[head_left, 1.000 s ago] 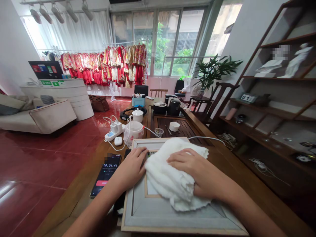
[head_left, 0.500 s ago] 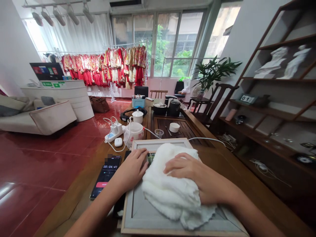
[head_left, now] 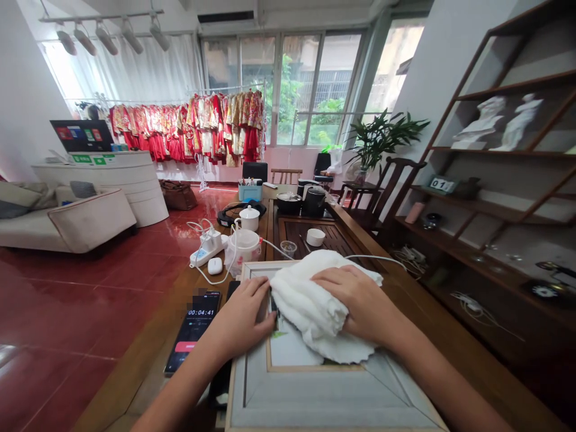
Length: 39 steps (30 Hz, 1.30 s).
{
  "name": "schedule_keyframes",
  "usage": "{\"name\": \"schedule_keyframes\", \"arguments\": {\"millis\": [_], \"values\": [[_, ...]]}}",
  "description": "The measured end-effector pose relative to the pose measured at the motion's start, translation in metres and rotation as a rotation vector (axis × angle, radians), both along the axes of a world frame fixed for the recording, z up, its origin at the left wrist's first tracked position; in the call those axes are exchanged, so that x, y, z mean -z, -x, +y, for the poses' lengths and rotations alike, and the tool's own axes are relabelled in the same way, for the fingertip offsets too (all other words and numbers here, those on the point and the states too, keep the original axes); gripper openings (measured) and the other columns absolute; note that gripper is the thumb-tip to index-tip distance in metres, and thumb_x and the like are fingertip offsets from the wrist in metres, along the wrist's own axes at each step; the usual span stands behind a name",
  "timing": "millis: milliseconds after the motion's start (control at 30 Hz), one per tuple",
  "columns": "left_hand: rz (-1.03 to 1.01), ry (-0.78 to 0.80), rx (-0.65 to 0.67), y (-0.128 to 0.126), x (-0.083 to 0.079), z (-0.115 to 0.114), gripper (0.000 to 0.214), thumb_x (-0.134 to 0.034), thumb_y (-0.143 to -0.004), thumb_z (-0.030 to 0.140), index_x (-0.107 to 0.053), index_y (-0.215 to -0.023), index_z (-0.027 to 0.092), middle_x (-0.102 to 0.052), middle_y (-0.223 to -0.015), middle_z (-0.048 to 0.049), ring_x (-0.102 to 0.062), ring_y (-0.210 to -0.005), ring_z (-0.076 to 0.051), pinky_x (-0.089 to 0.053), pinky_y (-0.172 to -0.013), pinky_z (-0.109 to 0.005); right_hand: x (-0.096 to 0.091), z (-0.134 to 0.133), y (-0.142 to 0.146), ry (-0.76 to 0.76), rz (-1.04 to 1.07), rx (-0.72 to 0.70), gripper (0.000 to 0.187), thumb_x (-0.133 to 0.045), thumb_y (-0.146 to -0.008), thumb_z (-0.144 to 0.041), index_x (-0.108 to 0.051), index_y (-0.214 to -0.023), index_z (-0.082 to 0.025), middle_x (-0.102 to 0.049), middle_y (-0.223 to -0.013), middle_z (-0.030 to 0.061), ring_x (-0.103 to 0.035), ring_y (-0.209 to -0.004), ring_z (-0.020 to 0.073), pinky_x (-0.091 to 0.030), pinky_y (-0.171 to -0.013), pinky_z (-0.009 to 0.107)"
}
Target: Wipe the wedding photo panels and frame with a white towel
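Observation:
A framed picture (head_left: 288, 399) with a wide pale grey border lies on the wooden table in front of me. My left hand (head_left: 245, 315) rests on the left side of its frame, fingers flat and thumb apart, reaching the inner edge. A thick white towel (head_left: 306, 300) is bunched over the upper middle and right of the picture. My right hand (head_left: 355, 300) presses on the towel with fingers curled into it. Below the towel, a light part of the picture shows inside a thin wooden inner border; the rest is covered.
A phone (head_left: 193, 333) showing a timer lies left of the frame. Beyond it are a white power strip (head_left: 207, 247), an earbud case (head_left: 215, 266), a plastic tub (head_left: 243, 246) and a lidded white cup (head_left: 249, 218). A white bowl (head_left: 315, 237) sits on the tea tray (head_left: 344, 240).
My right hand has moved the towel up and slightly right, uncovering the picture's lower part. The towel is folded differently. My left hand stays on the frame's left side, its thumb now farther out.

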<state>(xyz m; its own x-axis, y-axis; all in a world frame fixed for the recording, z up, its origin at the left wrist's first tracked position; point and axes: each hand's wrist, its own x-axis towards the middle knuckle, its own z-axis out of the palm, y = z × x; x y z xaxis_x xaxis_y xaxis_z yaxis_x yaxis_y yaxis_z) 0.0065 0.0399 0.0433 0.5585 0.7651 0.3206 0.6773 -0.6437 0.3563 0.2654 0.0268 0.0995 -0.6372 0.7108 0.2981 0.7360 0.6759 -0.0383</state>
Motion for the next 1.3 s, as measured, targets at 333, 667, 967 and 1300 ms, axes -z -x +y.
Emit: {"name": "schedule_keyframes", "arguments": {"millis": [333, 667, 967, 1300], "values": [[0.061, 0.105, 0.194, -0.013, -0.024, -0.030, 0.033, -0.053, -0.089, 0.033, -0.057, -0.121, 0.024, -0.057, -0.125, -0.0061, -0.050, -0.118, -0.025, -0.041, -0.102, -0.039, -0.031, 0.039, 0.037, -0.034, -0.082, -0.052, 0.039, -0.057, -0.076, -0.022, -0.057, -0.116, -0.020, -0.063, -0.109, 0.0085, -0.055, -0.102, 0.0247, -0.033, -0.086, 0.038], [0.072, 0.229, 0.329, -0.016, -0.019, -0.045, 0.045, -0.054, -0.090, 0.045, -0.046, -0.133, 0.037, -0.052, -0.136, 0.0030, -0.050, -0.120, -0.024, -0.039, -0.103, -0.040, -0.016, 0.050, 0.073, -0.053, -0.317, -0.208, 0.065, -0.057, -0.078, -0.021, -0.038, -0.139, -0.029, -0.062, -0.112, 0.0065, -0.055, -0.096, 0.0247, -0.031, -0.075, 0.037], [0.058, 0.214, 0.343, -0.018, -0.022, -0.044, 0.041, -0.052, -0.092, 0.043, -0.047, -0.132, 0.035, -0.044, -0.142, 0.0021, -0.039, -0.130, -0.022, -0.031, -0.111, -0.041, -0.025, 0.047, 0.017, -0.077, -0.381, -0.004, 0.042, -0.056, -0.080, -0.017, -0.057, -0.121, -0.027, -0.065, -0.098, 0.0055, -0.055, -0.090, 0.0241, -0.029, -0.069, 0.036], [0.054, 0.274, 0.354, -0.021, -0.026, -0.041, 0.041, -0.056, -0.091, 0.041, -0.050, -0.130, 0.033, -0.043, -0.144, 0.0016, -0.038, -0.132, -0.022, -0.032, -0.111, -0.042, -0.027, 0.005, -0.026, 0.018, -0.349, 0.078, 0.040, -0.060, -0.072, -0.016, -0.062, -0.111, -0.024, -0.065, -0.092, 0.0048, -0.055, -0.088, 0.0237, -0.029, -0.069, 0.034]]}}
